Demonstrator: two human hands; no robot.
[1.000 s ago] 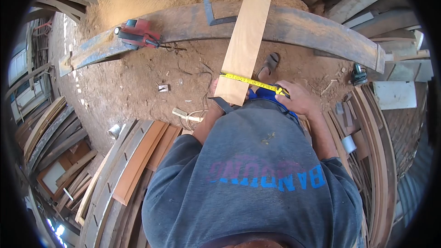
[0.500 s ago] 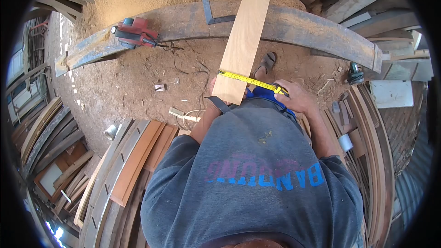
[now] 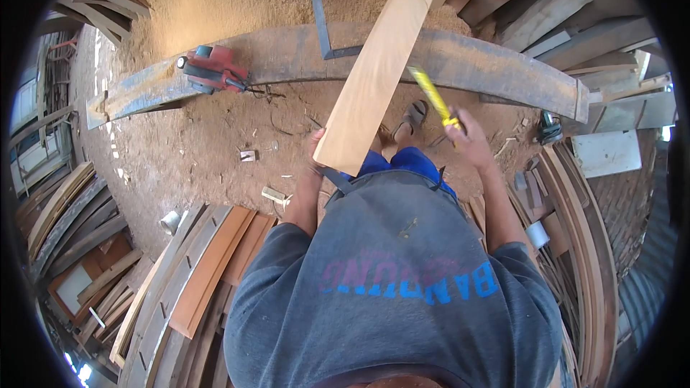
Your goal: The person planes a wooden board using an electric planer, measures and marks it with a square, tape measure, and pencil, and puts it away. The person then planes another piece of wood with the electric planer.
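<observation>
A smooth, pale wooden board (image 3: 381, 68) slants away from my waist, its far part over a long grey plank (image 3: 280, 50). My left hand (image 3: 315, 145) grips the board's near end at its left edge; most of the fingers are hidden by the wood. To the board's right, my right hand (image 3: 471, 140) is closed around a yellow tape measure (image 3: 453, 122). The blade sticks out toward the upper left, slightly blurred, apart from the board. Partly behind the board, a metal carpenter's square (image 3: 321, 21) lies on the plank.
A red electric planer (image 3: 215, 70) rests on the plank's left part. Sawdust (image 3: 215, 0) is heaped behind. Stacked timber (image 3: 208, 266) stands at the lower left and more boards (image 3: 575, 230) at the right. A dark green power tool (image 3: 550, 128) sits near the plank's right end.
The tape blade has come off the board and shortened. My right hand has moved slightly right and up with it. The board's near end has shifted left and tilted.
</observation>
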